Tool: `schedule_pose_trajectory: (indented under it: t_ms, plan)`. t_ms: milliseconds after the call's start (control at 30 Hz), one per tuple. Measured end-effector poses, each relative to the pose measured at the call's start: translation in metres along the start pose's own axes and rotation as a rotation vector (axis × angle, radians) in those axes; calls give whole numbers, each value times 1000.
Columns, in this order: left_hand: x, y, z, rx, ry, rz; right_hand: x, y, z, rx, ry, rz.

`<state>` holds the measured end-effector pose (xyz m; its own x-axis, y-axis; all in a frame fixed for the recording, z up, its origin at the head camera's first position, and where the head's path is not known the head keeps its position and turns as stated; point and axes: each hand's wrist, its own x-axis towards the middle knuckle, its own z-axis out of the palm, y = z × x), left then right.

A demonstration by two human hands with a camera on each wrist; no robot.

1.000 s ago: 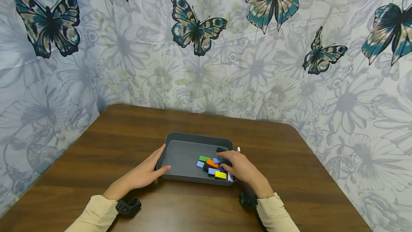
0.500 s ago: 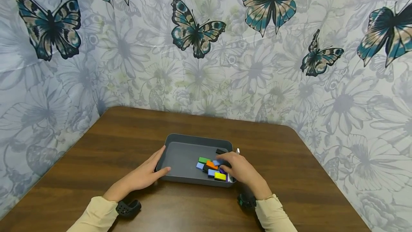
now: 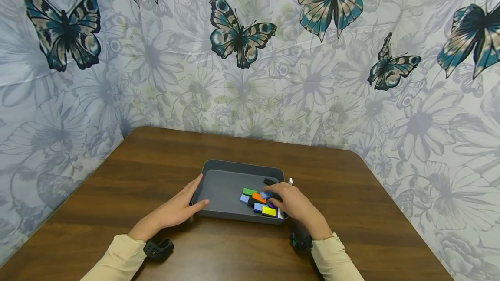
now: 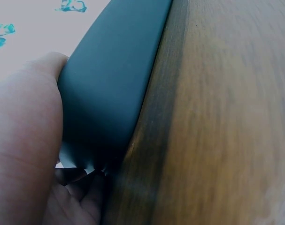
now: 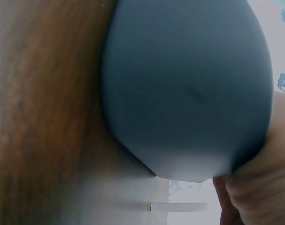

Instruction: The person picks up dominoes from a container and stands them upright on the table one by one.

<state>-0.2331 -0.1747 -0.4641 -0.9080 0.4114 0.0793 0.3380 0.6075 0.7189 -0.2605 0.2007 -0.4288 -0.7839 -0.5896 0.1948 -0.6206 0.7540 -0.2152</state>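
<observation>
A shallow grey tray [image 3: 225,185] lies on the table. My left hand [image 3: 175,208] holds its near left corner, thumb over the rim and fingers along the outer left wall; in the left wrist view the thumb hooks over the tray wall [image 4: 109,70]. My right hand [image 3: 291,200] reaches over the right wall, its bent fingers down among small coloured blocks. A light blue block [image 3: 267,194] shows between thumb and index finger; I cannot tell whether they pinch it. Green [image 3: 248,191], orange [image 3: 258,197] and yellow [image 3: 268,211] blocks lie close by.
A black block [image 3: 269,181] lies by the tray's far right corner. Outside the right wall a white block [image 3: 290,181] stands on the wooden table [image 3: 172,155]. Behind the table hangs a butterfly-patterned cloth [image 3: 175,77].
Both hands keep nearly the same place on and over the tray. The blocks show no clear shift; the view only tilts slightly.
</observation>
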Motion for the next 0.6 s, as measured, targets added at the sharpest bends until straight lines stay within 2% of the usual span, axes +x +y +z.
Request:
schedule_pose_trajectory:
  t_ms: [600]
  plan:
    - [1, -1, 0, -5, 1, 0, 4, 0, 0, -11, -12, -30]
